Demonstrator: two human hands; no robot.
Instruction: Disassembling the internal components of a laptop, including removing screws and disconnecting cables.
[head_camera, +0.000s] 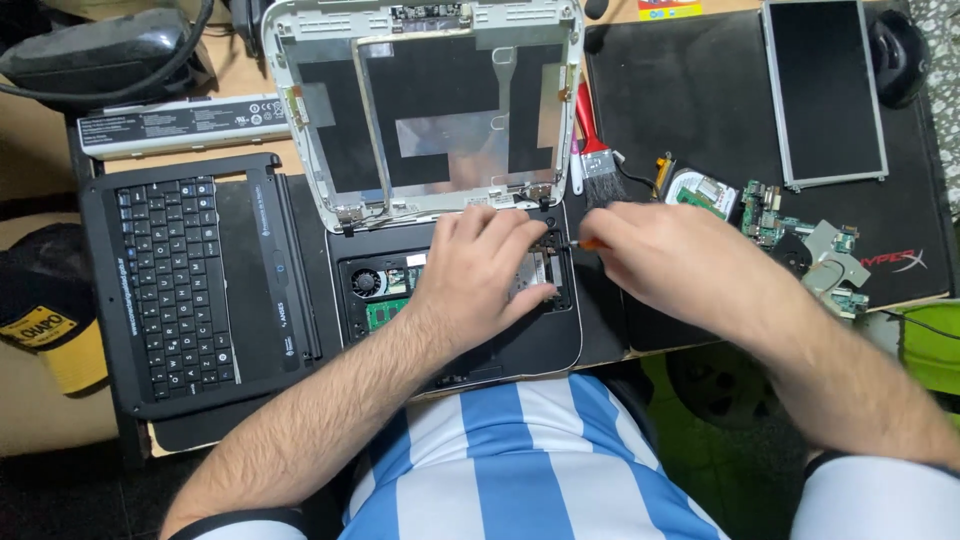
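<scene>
Screwdriver (588, 243) in right hand (660, 258), over laptop base (520, 345)

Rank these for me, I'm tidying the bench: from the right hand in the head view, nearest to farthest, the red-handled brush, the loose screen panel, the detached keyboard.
From the right hand:
1. Red-handled brush, just above it.
2. Loose screen panel, upper right.
3. Detached keyboard, far left.

Both bare forearms are stretched forward, pretty much converging. The left hand (483, 268) is laid palm-down, fingers curled loosely. The right hand (668, 258) is pinched shut at the fingertips, knuckles up, wrist bent slightly inward.
</scene>
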